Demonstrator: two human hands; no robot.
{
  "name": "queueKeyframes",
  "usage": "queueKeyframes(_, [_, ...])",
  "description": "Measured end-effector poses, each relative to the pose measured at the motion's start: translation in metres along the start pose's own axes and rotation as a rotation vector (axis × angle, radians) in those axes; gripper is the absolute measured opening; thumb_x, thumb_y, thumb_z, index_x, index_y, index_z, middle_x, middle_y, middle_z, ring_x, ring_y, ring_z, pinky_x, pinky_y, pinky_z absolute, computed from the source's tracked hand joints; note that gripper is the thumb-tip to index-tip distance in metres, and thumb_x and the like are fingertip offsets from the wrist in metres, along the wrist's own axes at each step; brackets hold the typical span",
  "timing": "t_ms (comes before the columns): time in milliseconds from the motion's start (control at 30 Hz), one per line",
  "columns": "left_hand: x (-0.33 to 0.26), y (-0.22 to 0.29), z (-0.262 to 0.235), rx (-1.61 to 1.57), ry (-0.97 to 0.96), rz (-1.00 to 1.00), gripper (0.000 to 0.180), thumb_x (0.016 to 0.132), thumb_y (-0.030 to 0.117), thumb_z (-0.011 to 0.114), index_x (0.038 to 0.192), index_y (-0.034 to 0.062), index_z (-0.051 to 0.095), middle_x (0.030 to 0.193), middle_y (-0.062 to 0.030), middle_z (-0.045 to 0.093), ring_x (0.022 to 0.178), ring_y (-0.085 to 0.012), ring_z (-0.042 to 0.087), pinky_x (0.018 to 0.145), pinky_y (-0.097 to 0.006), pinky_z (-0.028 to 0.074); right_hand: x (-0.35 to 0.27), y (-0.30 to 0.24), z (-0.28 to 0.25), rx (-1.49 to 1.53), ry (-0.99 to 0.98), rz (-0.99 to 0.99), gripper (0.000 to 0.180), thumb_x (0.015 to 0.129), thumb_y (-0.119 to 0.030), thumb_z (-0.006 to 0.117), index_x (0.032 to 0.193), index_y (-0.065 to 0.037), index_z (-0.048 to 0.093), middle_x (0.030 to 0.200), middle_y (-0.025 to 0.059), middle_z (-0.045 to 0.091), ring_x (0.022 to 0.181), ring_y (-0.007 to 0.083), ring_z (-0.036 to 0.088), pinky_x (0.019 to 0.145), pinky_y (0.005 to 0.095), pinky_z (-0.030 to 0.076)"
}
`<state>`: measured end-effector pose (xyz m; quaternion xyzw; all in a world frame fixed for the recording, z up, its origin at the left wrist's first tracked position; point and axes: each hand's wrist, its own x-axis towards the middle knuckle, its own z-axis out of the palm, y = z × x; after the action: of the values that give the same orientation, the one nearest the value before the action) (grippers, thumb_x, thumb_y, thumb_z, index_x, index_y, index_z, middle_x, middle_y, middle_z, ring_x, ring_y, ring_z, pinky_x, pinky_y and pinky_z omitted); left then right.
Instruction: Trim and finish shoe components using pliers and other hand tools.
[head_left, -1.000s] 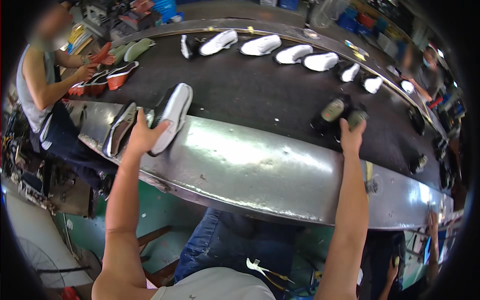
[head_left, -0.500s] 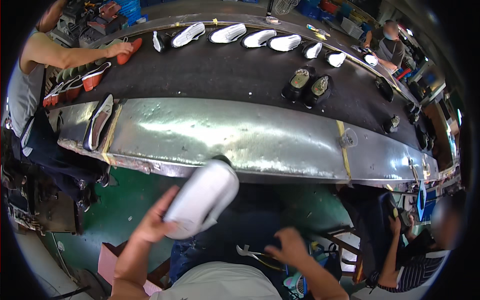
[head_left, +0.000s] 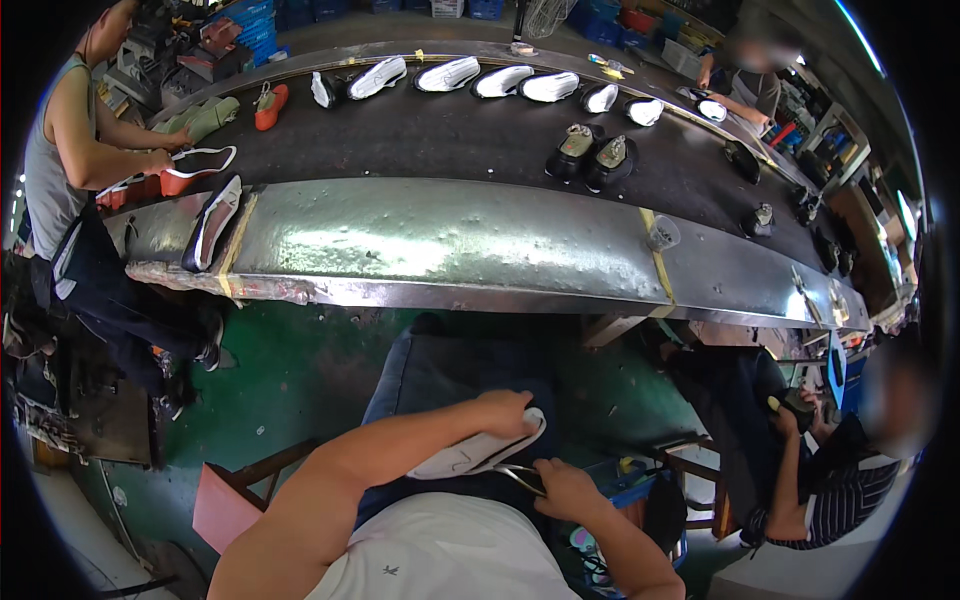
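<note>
A white shoe upper (head_left: 452, 458), seemingly stretched over a form, lies across my lap with its narrow opening turned to the right. My left hand (head_left: 506, 413) reaches over it and grips its far right end, fingers curled at the edge. Lower right, my right hand (head_left: 566, 490) is closed around the handles of metal shoemaker's pincers (head_left: 522, 478). The pincers' head sits against the near edge of the upper, partly hidden there, so I cannot tell whether the jaws bite the material.
Ahead runs a dark conveyor belt (head_left: 400, 145) with a metal ledge (head_left: 430, 240). White shoes (head_left: 447, 74) line its far side; black shoes (head_left: 612, 164) stand nearer. A brown-and-white shoe (head_left: 213, 225) and plastic cup (head_left: 663, 234) rest on the ledge. Co-workers work left, right and far right.
The white upper has come down from near the ledge onto my lap and turned. My right hand, empty before, has taken the pincers and brought them to it.
</note>
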<state>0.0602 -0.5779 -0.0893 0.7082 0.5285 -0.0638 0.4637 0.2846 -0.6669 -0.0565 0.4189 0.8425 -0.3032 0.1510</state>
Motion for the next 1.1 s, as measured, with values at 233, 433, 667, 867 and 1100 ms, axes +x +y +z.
queueKeyframes(233, [-0.066, -0.047, -0.044, -0.899, 0.431, 0.456, 0.063, 0.095, 0.020, 0.072, 0.150, 0.0085, 0.044, 0.126, -0.0055, 0.060, 0.114, -0.0119, 0.054, 0.100, -0.030, 0.044, -0.039, 0.029, -0.007, 0.895, 0.098, -0.078, 0.045, 0.077, -0.012, 0.068, 0.120, 0.000, 0.060, 0.110, 0.0177, 0.071, 0.101, 0.0273, 0.070, 0.086, 0.0380, 0.054])
queueKeyframes(433, [-0.132, -0.069, -0.025, -1.026, 0.640, 0.484, 0.068, 0.098, 0.018, 0.068, 0.156, 0.0132, 0.033, 0.129, -0.0038, 0.057, 0.113, -0.0115, 0.052, 0.103, -0.029, 0.041, -0.008, -0.057, -0.044, 0.849, 0.057, -0.070, 0.035, 0.098, -0.020, 0.061, 0.125, 0.001, 0.060, 0.081, 0.0058, 0.071, 0.077, 0.0177, 0.070, 0.078, 0.0297, 0.053])
queueKeyframes(667, [-0.170, -0.089, -0.013, -0.998, 0.728, 0.442, 0.055, 0.104, 0.021, 0.059, 0.152, 0.0138, 0.034, 0.122, -0.0039, 0.056, 0.111, -0.0112, 0.052, 0.100, -0.030, 0.042, 0.057, -0.098, -0.038, 1.176, -0.080, -0.291, 0.034, 0.100, -0.020, 0.059, 0.125, 0.003, 0.059, 0.104, 0.0092, 0.070, 0.087, 0.0147, 0.066, 0.081, 0.0304, 0.053])
queueKeyframes(867, [-0.193, -0.097, -0.022, -0.834, 0.755, 0.316, 0.055, 0.103, 0.023, 0.060, 0.152, 0.0134, 0.037, 0.127, -0.0054, 0.056, 0.114, -0.0125, 0.052, 0.102, -0.030, 0.042, 0.079, -0.115, -0.071, 1.191, -0.371, -0.194, 0.029, 0.101, -0.020, 0.057, 0.118, 0.003, 0.060, 0.098, 0.0089, 0.070, 0.080, 0.0143, 0.066, 0.076, 0.0326, 0.054])
queueKeyframes(1100, [-0.170, -0.138, -0.026, -1.029, 0.637, 0.444, 0.051, 0.100, 0.011, 0.064, 0.147, 0.0106, 0.046, 0.127, -0.0037, 0.060, 0.115, -0.0111, 0.053, 0.103, -0.028, 0.043, 0.137, -0.107, -0.014, 0.379, 0.547, -0.397, 0.022, 0.097, -0.021, 0.062, 0.100, 0.001, 0.063, 0.082, 0.0205, 0.068, 0.076, 0.0403, 0.068, 0.069, 0.0435, 0.054])
